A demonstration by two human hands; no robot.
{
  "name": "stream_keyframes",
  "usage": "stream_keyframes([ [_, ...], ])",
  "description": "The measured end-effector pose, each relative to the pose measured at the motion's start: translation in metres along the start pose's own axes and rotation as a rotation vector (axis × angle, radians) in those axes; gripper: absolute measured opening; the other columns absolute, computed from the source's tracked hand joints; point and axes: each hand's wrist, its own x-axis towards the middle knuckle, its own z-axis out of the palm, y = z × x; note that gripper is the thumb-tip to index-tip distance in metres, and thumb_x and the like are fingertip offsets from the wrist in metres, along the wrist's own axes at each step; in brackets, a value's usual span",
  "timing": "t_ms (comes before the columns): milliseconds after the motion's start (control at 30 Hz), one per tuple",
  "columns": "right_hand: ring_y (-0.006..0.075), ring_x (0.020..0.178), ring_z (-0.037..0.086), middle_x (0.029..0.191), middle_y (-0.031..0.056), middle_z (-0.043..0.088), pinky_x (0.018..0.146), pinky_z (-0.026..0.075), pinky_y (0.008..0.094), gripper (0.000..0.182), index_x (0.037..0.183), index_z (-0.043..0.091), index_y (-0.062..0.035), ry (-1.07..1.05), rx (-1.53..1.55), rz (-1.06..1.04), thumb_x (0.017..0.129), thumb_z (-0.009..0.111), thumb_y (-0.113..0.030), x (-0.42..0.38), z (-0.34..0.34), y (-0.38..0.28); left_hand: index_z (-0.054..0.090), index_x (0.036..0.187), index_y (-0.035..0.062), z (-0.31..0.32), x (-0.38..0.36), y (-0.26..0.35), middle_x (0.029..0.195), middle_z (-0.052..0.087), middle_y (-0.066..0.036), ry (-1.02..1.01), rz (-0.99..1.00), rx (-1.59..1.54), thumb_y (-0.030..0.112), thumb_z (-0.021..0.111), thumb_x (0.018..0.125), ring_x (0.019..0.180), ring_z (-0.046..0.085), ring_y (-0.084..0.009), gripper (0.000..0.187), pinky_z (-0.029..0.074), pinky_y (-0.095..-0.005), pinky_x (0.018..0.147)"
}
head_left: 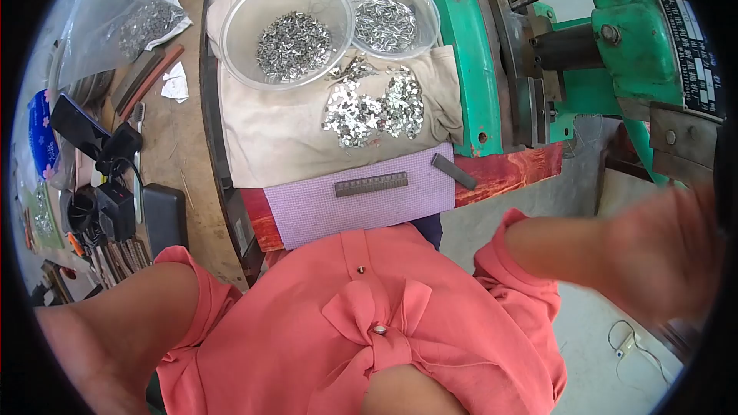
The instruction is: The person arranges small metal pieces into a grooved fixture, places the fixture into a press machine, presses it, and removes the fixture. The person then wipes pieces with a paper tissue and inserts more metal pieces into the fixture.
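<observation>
At the right edge my right hand (665, 253) is smeared by motion below the green press (638, 38); its fingers cannot be made out. My left hand (88, 353) lies at the lower left edge, blurred and cut off, fingers hidden, nearest the tool-covered side table. On the cloth (261, 138) in front of me sit a large clear tub (238, 38) of small metal parts and a smaller clear tub (430, 19) of shiny slim pieces. Flat shiny metal bits (357, 111) are heaped loosely before them. A notched dark metal bar (371, 184) and a short plain bar (453, 170) rest on the purple mat (307, 219).
The wooden side table (165, 157) on the left carries a black box (165, 219), a phone (79, 124) on a stand, a brush (137, 127), a plastic bag (92, 8) and several tools. A power strip (624, 346) with a cable lies on the floor at right.
</observation>
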Motion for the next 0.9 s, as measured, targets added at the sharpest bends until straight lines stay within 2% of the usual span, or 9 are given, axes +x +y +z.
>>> stream_keyframes([
  [100, 0.0166, 0.083, 0.068, 0.099, 0.0117, 0.073, 0.076, 0.054, 0.0276, 0.016, 0.105, 0.074, 0.0019, -0.04, 0.097, -0.153, 0.093, 0.067, -0.004, 0.022, -0.008, -0.04, 0.066, 0.109, -0.0078, -0.001, 0.004, 0.004, 0.112, 0.067, -0.018, -0.027, 0.002, -0.014, 0.007, 0.057, 0.093, 0.096, 0.063, -0.0233, 0.024, 0.05, -0.0316, 0.08],
  [233, 0.017, 0.084, 0.068, 0.1, 0.0114, 0.073, 0.077, 0.054, 0.0284, 0.017, 0.106, 0.074, 0.0012, -0.105, 0.128, -0.23, 0.093, 0.066, -0.006, 0.04, -0.014, -0.071, 0.066, 0.11, -0.0074, -0.001, 0.01, 0.009, 0.112, 0.066, -0.018, -0.064, 0.006, -0.032, 0.009, 0.057, 0.093, 0.096, 0.063, -0.0233, 0.025, 0.049, -0.0317, 0.08],
  [900, 0.019, 0.092, 0.065, 0.105, 0.0096, 0.07, 0.084, 0.052, 0.032, 0.022, 0.111, 0.07, -0.0021, -0.175, 0.095, -0.257, 0.096, 0.06, -0.015, 0.044, -0.056, -0.108, 0.063, 0.113, -0.0052, 0.013, 0.005, 0.026, 0.112, 0.064, -0.017, -0.196, -0.06, -0.115, 0.016, 0.055, 0.094, 0.095, 0.062, -0.023, 0.029, 0.049, -0.0326, 0.081],
])
